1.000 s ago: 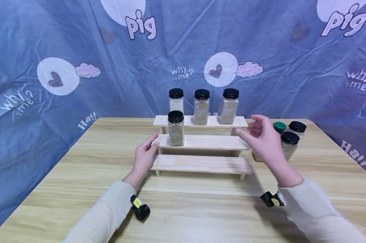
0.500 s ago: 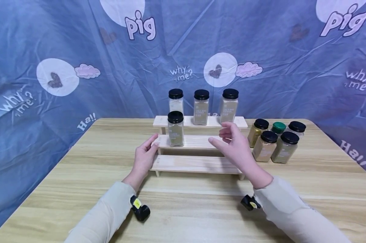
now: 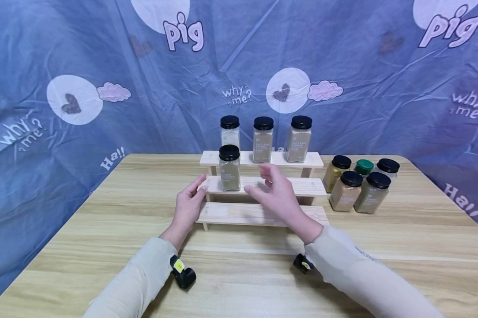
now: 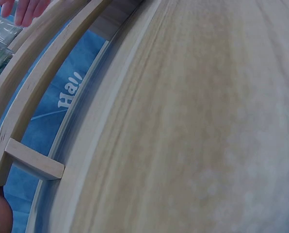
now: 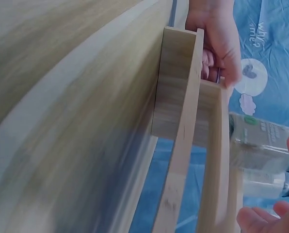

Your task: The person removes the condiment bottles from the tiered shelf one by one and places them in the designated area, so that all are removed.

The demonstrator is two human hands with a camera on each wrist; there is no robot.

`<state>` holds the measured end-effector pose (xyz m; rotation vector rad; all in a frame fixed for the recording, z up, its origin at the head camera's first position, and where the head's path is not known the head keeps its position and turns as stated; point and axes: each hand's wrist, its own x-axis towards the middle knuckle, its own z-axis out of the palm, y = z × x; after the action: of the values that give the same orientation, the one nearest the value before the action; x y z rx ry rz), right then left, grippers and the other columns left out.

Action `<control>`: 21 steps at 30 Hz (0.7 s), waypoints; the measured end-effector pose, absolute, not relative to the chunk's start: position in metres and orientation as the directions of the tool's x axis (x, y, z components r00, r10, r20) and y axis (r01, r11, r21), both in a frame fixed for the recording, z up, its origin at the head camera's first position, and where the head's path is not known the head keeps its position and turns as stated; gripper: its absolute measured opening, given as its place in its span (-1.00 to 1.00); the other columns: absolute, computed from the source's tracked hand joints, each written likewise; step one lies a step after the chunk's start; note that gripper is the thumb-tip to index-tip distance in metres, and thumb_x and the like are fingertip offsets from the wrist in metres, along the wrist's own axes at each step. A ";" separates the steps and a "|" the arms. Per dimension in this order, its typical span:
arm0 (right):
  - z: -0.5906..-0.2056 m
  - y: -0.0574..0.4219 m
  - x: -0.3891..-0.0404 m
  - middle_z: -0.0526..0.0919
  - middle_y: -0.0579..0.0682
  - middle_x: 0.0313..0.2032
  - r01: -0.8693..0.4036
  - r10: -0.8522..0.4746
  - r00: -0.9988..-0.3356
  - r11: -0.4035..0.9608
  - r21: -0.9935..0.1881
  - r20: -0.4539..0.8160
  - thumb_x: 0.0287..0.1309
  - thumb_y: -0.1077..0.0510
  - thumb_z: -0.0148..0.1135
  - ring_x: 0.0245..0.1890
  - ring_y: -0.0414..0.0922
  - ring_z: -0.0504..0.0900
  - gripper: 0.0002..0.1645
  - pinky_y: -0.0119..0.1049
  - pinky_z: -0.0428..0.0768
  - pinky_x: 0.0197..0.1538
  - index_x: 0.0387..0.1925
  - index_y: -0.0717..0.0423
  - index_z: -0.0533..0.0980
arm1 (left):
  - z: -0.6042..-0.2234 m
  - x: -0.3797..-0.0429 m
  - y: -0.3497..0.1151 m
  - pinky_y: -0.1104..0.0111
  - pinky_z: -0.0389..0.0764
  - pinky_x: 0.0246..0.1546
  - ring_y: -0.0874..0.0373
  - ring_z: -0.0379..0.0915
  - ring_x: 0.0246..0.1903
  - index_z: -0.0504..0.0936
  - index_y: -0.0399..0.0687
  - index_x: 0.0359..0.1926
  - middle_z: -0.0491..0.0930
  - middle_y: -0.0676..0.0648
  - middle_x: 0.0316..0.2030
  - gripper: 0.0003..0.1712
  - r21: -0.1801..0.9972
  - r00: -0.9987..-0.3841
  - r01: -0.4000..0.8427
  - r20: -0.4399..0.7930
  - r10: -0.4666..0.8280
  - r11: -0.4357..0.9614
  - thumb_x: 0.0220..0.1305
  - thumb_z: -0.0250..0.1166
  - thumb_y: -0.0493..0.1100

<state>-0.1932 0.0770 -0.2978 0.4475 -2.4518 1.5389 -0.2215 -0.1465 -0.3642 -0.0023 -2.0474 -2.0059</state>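
From my seat far away, in the head view, I see my left hand point(image 3: 189, 205) hold the wooden rack point(image 3: 239, 211) at its nine o'clock end. My right hand point(image 3: 276, 194) is bare, thumb and fingers point(image 3: 273, 174) apart, with the jar point(image 3: 230, 174) on the middle shelf point(image 3: 304, 186) near it at ten o'clock. Three jars point(image 3: 262, 145) stand on the top shelf point(image 3: 279, 157); five other jars point(image 3: 345, 197) stand on the worktop point(image 3: 242, 282) toward three o'clock. In the left wrist view, right fingers show at eleven o'clock. In the right wrist view, the left hand grips the rack near one o'clock. I think this step is reaching for that jar; next calls for a soft pinch round it, rack held still.
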 end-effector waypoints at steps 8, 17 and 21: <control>-0.300 0.059 -0.201 0.29 0.09 0.29 -0.337 -0.140 -0.941 0.377 -0.863 0.307 -0.03 0.02 0.38 0.26 0.03 0.29 -0.12 -0.20 0.30 0.30 0.28 0.16 0.19 | -0.364 -0.221 -0.146 0.69 0.45 -0.42 0.48 0.41 -0.38 0.46 -0.17 0.18 0.46 -0.10 0.16 -0.56 0.984 -0.966 0.178 0.179 -0.189 0.022 0.26 0.14 -0.28; -0.300 0.043 -0.207 0.32 0.13 0.27 -0.339 -0.109 -0.941 0.336 -0.879 0.321 -0.02 0.08 0.38 0.25 0.04 0.32 -0.13 -0.18 0.33 0.29 0.28 0.17 0.19 | -0.363 -0.222 -0.148 0.67 0.49 -0.39 0.46 0.43 -0.36 0.47 -0.12 0.18 0.47 -0.11 0.15 -0.57 0.986 -0.967 0.163 0.166 -0.194 0.030 0.27 0.14 -0.26; -0.302 0.036 -0.210 0.39 0.15 0.20 -0.331 -0.085 -0.943 0.318 -0.888 0.322 -0.05 0.11 0.40 0.21 0.04 0.36 -0.14 -0.15 0.37 0.26 0.26 0.16 0.21 | -0.364 -0.222 -0.147 0.67 0.52 -0.28 0.47 0.45 -0.25 0.46 -0.12 0.19 0.46 -0.10 0.16 -0.56 0.987 -0.970 0.156 0.159 -0.186 0.029 0.28 0.14 -0.26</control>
<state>-0.2100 0.0364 -0.3017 0.3801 -2.3669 1.6749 -0.2217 -0.1472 -0.3638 0.0311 -2.0621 -2.0323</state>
